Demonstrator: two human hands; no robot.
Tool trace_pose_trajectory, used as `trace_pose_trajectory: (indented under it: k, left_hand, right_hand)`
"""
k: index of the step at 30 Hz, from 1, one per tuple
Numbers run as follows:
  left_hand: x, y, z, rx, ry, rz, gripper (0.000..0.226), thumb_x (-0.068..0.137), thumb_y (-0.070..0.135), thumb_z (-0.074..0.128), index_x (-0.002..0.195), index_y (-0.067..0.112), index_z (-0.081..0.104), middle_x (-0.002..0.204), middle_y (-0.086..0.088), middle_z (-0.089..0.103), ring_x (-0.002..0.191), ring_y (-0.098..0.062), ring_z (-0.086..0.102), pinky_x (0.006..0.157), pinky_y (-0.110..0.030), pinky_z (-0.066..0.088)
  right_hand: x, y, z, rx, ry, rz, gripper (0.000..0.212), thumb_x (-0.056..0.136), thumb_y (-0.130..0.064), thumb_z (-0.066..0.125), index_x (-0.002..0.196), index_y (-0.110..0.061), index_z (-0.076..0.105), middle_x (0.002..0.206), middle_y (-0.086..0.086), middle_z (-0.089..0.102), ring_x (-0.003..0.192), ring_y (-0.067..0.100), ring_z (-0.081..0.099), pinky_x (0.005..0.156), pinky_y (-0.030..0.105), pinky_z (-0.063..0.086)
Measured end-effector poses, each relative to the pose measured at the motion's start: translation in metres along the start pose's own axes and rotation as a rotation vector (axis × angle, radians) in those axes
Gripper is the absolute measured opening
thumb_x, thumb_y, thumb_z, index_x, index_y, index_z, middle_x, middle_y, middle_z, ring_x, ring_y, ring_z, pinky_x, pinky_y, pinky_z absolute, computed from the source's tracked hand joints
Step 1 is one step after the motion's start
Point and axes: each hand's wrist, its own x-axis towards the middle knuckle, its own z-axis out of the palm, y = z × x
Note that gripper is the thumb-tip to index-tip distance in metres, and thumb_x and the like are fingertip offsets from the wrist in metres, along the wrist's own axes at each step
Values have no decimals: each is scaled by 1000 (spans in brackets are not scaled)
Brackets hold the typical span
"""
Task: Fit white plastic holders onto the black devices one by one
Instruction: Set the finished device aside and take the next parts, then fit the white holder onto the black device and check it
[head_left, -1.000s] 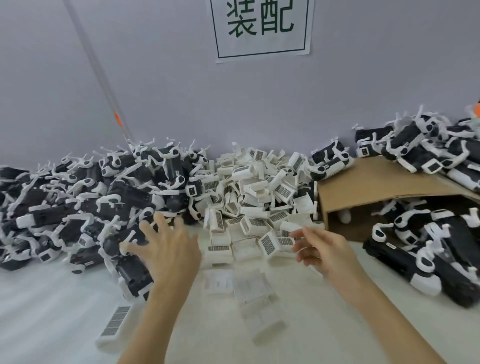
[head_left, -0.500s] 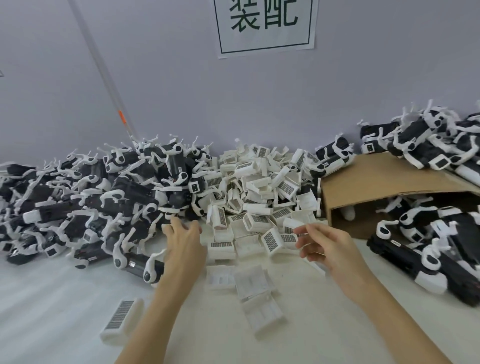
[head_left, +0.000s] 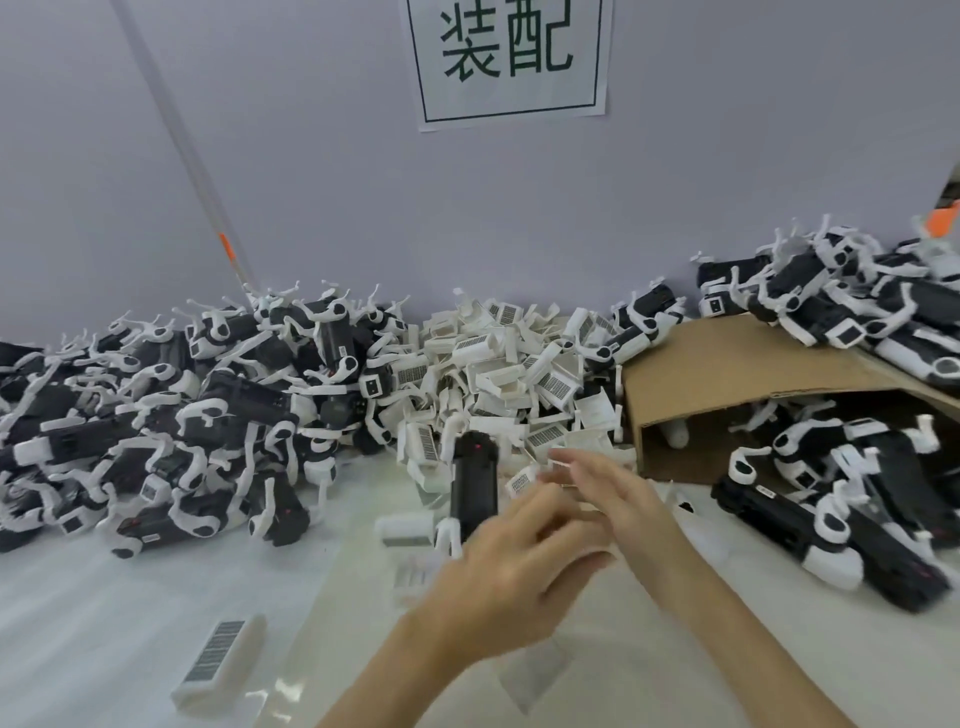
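A white worktable (head_left: 130, 613) runs to a pale wall bearing a paper sign (head_left: 511, 60). Along the far left sprawls a large heap of black devices (head_left: 171, 415), many wrapped in white brackets; at far centre rises a mound of loose white plastic holders (head_left: 498, 379), some barcoded; at right an open cardboard box (head_left: 727, 379) shelters more devices, with others piled on top. One barcoded holder (head_left: 221, 657) lies alone, near left. At near centre the left hand (head_left: 511, 566) has its fingers curled round the lower end of one black device (head_left: 474, 480), held roughly upright above the table. Just right of it the right hand (head_left: 613, 493) appears to pinch a small white holder (head_left: 522, 480) at its fingertips, though motion blur leaves that grasp uncertain. The device looks rigid, smooth-sided and moderately weighty, so gripping round its body seems sound. The holder looks light, thin-walled and slightly springy; taking it by its side walls, clear of the open channel, should let it snap on.
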Motion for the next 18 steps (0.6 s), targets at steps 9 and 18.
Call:
trace_pose_trajectory:
  k: [9,18]
  left_hand:
    - [-11,15,16,-136,-132,60,22,102,26,74,98,5,76,94,-8,63,84,-23,53,75,-33,48]
    - [-12,2,0,16,-395,-47,70,88,77,67,140,30,61,150,6,47,141,-14,40,120,-36,25]
  right_hand:
    - [-8,4,10,-24,-25,-62,23,103,-35,65,124,-33,73,104,10,79,93,32,78,79,43,64]
    - [10,17,-25,65,620,-156,20,97,-30,73,115,-21,70,106,10,78,100,31,76,95,54,59]
